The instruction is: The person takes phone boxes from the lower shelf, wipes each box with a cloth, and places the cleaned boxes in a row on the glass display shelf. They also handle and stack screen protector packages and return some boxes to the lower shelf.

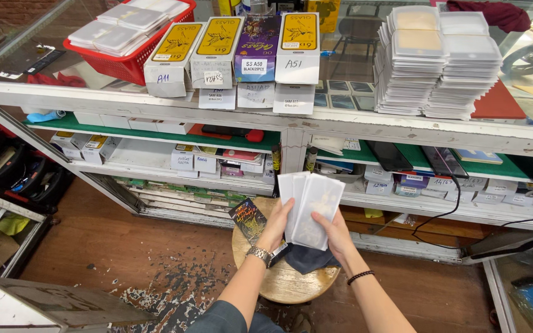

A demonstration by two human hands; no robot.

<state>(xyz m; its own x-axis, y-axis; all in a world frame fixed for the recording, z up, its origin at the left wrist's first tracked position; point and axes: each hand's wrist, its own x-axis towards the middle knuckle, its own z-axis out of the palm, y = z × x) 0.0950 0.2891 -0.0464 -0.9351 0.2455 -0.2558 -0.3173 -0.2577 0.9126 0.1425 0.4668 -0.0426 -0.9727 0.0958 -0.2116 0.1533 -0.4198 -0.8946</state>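
While the head camera looks down over a glass display counter, both hands meet above a round wooden stool (285, 280) and share a fanned bundle of flat white sleeves (308, 206). The left hand (277, 223), with a metal watch at the wrist, supports the bundle from the left edge, its fingers curled behind the sleeves and the thumb lying along the front. The right hand (334, 233), with a dark band at the wrist, grips the lower right corner, thumb on the face of the frontmost sleeve and fingers hidden behind it. The sleeves are spread like cards, a few overlapping, held upright and tilted toward the camera, well above the stool seat.

On the stool lie a small dark printed packet (248, 220) and a dark cloth (306, 258), the cloth partly under the hands.

As for progress, it looks like sorting or checking is mid-way: the bundle is in hand and fanned, none of these sleeves is set down yet. Two tall stacks of similar white sleeves (439, 58) stand on the worktop, beside a row of upright boxes with yellow and purple fronts (235, 52) and a red basket (128, 61) holding more flat packs.
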